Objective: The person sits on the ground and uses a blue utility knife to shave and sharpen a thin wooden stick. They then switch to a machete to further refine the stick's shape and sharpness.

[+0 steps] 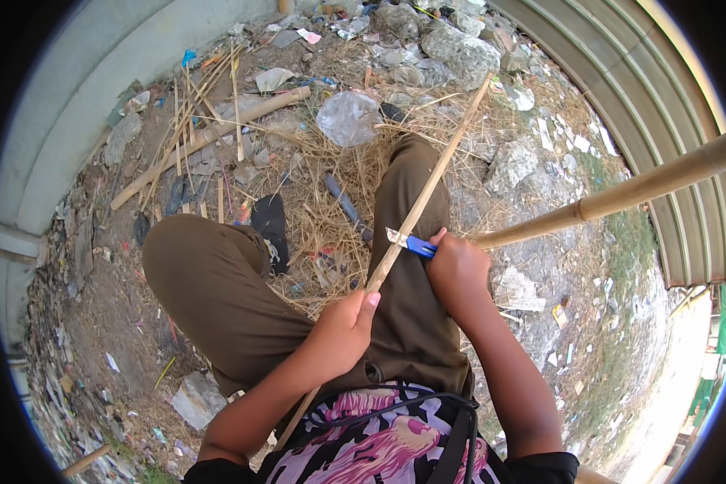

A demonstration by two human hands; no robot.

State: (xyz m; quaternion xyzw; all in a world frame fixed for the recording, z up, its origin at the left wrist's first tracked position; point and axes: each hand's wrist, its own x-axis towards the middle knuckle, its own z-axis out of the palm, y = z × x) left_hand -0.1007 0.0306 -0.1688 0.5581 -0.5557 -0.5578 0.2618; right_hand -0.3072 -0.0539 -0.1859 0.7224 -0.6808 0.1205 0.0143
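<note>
Though crossed by black straps (461, 431), plainly visible nearest: 1 patterned shirt (399, 440) in pink, lilac and black, then 2 brown trouser legs (210, 258) with both knees bent. Over the lap, 2 bare hands. On the left hand (343, 327), a tight closed grip around 1 pale bamboo strip (429, 189), running aslant from the waist, over the right thigh, to beyond the right knee. On the right hand (458, 270), curled fingers shut around 1 blue utility knife (418, 245), with its blade (395, 236) out and across the strip; impossible to tell how deep. Just beside that hand, 1 bamboo pole (589, 208), partly hidden behind the fist, stretching off to the right.

Farther away, 1 crumpled clear plastic bag (348, 118) on dry straw (306, 198), contents too indistinct to tell. Left of it, 1 thick bamboo stick (258, 110) on the ground, among thin slats (237, 97) too tangled to count. Beyond, pale rocks (461, 55). At the edges, 1 grey wall (73, 105) leftward and 1 corrugated wall (633, 89) rightward.
</note>
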